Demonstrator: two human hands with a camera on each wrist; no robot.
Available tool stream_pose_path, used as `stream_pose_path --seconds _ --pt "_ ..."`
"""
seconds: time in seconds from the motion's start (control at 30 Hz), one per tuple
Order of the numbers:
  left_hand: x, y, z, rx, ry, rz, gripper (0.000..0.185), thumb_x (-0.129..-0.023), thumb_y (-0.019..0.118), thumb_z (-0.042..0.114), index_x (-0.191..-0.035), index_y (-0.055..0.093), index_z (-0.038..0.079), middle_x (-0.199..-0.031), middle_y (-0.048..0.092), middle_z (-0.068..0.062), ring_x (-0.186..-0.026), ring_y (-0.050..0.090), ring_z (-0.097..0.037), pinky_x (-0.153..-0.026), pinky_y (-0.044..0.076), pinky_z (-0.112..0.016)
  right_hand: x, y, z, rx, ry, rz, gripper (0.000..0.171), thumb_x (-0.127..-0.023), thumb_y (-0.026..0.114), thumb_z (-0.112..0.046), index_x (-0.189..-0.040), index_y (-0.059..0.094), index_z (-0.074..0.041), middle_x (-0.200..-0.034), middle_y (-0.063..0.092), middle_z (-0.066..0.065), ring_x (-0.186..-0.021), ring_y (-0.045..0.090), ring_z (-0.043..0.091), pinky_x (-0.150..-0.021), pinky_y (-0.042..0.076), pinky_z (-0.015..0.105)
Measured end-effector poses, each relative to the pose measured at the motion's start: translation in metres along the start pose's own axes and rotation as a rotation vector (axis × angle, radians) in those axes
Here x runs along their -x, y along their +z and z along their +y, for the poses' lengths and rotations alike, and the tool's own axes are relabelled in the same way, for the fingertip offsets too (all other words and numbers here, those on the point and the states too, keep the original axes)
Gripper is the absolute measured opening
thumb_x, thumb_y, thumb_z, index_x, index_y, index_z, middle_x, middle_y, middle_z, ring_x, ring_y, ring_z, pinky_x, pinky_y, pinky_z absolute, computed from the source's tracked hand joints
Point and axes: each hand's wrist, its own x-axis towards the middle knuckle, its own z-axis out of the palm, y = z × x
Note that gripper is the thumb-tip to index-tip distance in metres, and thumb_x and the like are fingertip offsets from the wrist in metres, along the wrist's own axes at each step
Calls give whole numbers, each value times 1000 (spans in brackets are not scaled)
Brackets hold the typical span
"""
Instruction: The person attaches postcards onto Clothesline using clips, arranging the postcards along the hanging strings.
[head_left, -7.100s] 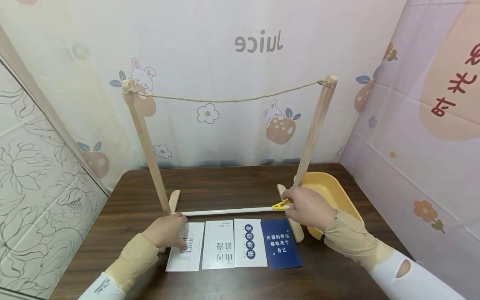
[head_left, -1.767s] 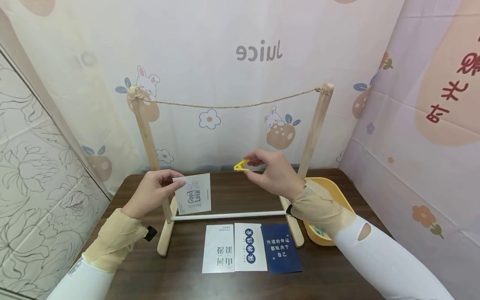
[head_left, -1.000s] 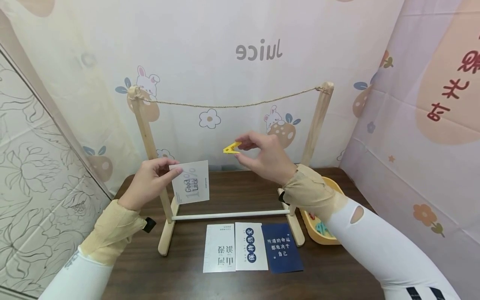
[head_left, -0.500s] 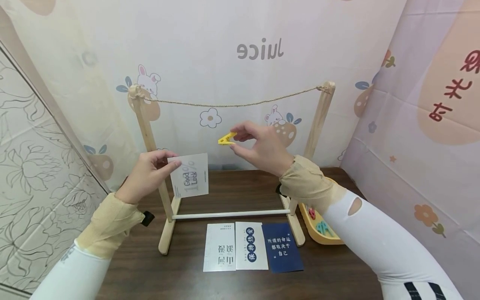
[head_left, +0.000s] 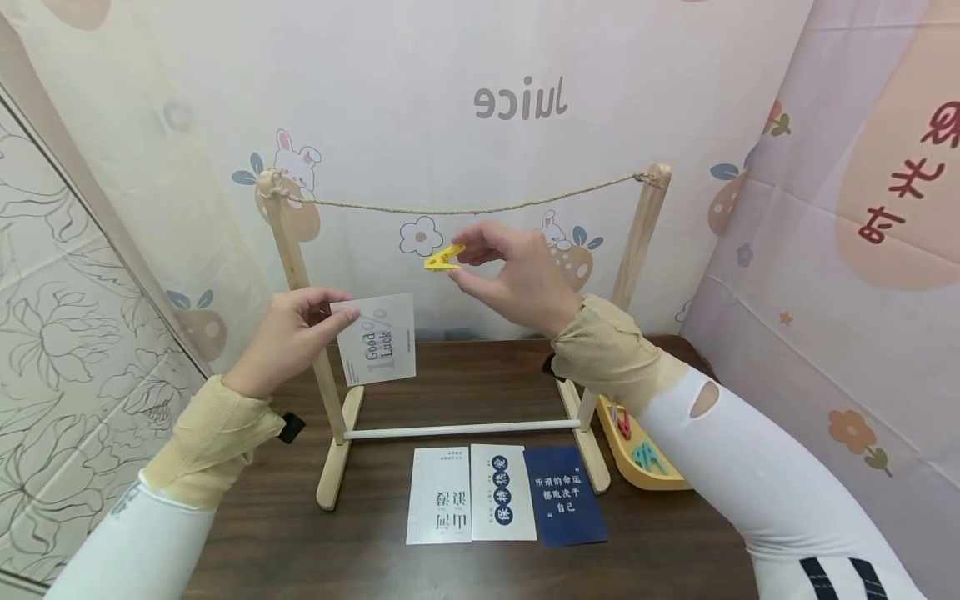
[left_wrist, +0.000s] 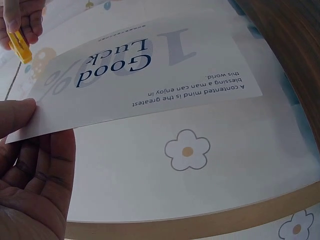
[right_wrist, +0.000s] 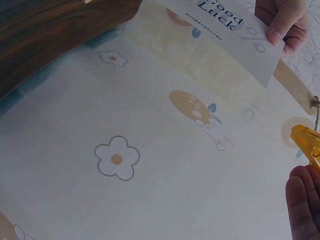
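Left hand pinches the "Good Luck" card by its corner, left of frame centre. Right hand pinches the yellow clothespin just under the twine line.

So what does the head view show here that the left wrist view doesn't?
Only the head view shows the wooden rack with its string, three cards on the table and the yellow tray. Only the left wrist view makes the small print on the card readable. Both show the left hand pinching that card and the right hand pinching a yellow clip.
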Motion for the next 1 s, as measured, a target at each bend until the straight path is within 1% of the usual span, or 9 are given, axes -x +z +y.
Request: stream_pose_path --seconds 0.17,0.27,0.43,0.53,0.63,0.87,0.93,1.0 --pt "-2 -4 5 -19 4 7 14 -102 75 7 -110 80 -2 -88 77 -18 -66 54 -6 -57 42 -19 -7 -3 -6 -6 13 -2 28 -93 80 -2 -119 72 5 -114 80 18 -99 79 28 -96 63 40" --pt "-3 -6 8 -18 1 3 15 -102 75 8 -111 79 -3 -92 79 -18 -66 55 -6 -57 43 -20 -11 -4 -10 -16 19 -3 27 -94 80 -2 -119 72 5 -114 80 18 -99 79 28 -96 63 39" --pt "-6 -9 13 -4 13 16 16 -101 75 5 -112 79 -5 -89 77 -18 -64 55 -5 -56 42 -19 -18 -5 -12 -29 3 3 26 -94 80 -2 -118 72 5 -114 81 17 -97 78 27 -95 64 36" --pt "-9 -12 15 2 32 30 15 -100 76 3 -111 78 -6 -86 76 -18 -63 53 -5 -55 41 -18 -22 -4 -13 -31 -10 9 25 -94 80 -2 -117 73 5 -113 81 17 -97 78 26 -94 64 35" --pt "-11 -15 17 -13 47 42 15 -99 76 3 -111 78 -6 -85 75 -17 -62 51 -5 -54 40 -18 -25 -3 -15 -47 -21 19 25 -94 81 -1 -117 73 6 -112 81 17 -96 78 25 -93 63 34" --pt "-14 -21 21 -8 40 36 15 -100 75 2 -112 78 -6 -90 78 -22 -63 54 -3 -53 42 -18 -33 -3 -22 -68 -27 24 24 -94 81 -2 -115 73 6 -111 80 18 -96 78 26 -93 63 32" --pt "-15 -22 22 -10 44 40 15 -100 75 2 -112 78 -6 -88 78 -19 -62 54 -3 -53 42 -18 -36 -2 -24 -69 -38 28 25 -94 81 -2 -115 73 7 -111 80 19 -96 79 27 -93 63 32" --pt "-16 -24 24 -10 44 51 15 -99 75 3 -111 78 -6 -86 78 -13 -63 55 -3 -54 42 -17 -39 -2 -25 -71 -44 32 25 -93 82 -1 -115 72 7 -112 80 19 -96 79 27 -93 63 32"
